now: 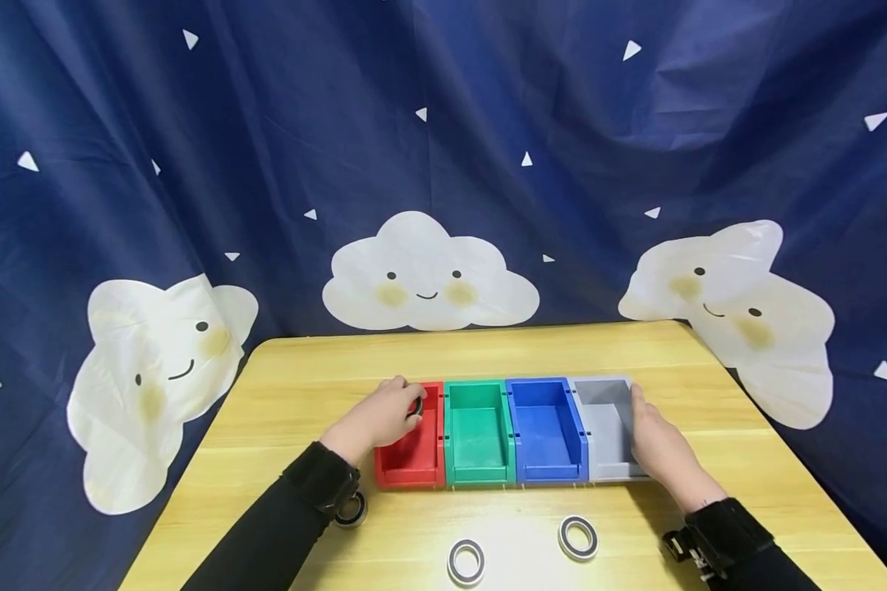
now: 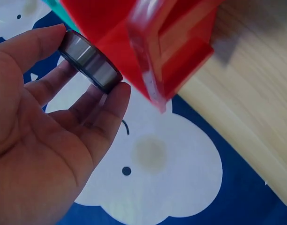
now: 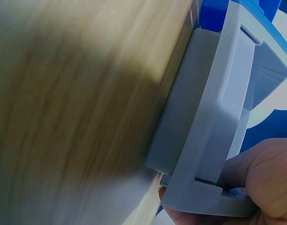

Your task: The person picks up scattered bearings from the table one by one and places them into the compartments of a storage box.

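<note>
My left hand (image 1: 380,417) pinches a ball bearing (image 2: 91,61) between thumb and fingertips, over the left side of the red bin (image 1: 411,460). Seen in the left wrist view, the bearing is a dark-edged metal ring held by its rim, with the palm apart from it. At the far end of the bin row, my right hand (image 1: 664,450) grips the right side wall of the grey bin (image 1: 608,427). The right wrist view shows the thumb on the inner side of that wall and fingers (image 3: 181,216) under its outer edge.
A green bin (image 1: 476,427) and a blue bin (image 1: 547,435) stand between the red and grey ones. Three more bearings lie on the wooden table (image 1: 525,361) in front: one by my left wrist, two nearer the middle. A dark blue curtain (image 1: 473,74) hangs behind.
</note>
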### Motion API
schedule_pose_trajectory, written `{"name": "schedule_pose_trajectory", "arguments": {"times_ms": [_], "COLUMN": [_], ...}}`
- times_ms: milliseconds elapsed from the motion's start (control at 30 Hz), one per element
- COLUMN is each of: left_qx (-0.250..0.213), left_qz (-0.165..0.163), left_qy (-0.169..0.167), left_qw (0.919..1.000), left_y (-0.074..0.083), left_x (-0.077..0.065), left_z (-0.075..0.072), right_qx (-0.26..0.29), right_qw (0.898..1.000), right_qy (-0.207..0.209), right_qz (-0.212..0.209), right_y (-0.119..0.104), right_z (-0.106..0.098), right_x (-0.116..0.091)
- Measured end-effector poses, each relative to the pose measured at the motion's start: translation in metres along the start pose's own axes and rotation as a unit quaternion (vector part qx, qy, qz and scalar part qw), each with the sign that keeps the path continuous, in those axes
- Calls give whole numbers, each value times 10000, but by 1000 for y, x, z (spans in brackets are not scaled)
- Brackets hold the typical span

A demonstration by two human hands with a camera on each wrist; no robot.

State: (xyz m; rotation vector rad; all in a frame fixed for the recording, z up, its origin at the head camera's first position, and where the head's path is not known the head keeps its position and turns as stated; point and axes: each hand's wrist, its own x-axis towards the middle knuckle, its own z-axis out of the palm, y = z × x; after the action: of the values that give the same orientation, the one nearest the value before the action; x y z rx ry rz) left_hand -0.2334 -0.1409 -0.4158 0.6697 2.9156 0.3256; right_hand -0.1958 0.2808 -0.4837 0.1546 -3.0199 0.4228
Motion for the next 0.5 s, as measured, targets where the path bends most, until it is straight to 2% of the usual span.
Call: {"name": "schedule_pose_trajectory", "arguments": {"times_ms": [500], "left_qx": [243], "left_qz": [-262], "left_qy": [-397], "left_qw": [9986], "left_y": [2], "left_x": [18], "left_z": [30], "right_qx": [-59], "right_qw": [10000], "right_qy": [44], "right_qz": [-43], "right_y": [0], "right_z": [2], "right_x": [0]}}
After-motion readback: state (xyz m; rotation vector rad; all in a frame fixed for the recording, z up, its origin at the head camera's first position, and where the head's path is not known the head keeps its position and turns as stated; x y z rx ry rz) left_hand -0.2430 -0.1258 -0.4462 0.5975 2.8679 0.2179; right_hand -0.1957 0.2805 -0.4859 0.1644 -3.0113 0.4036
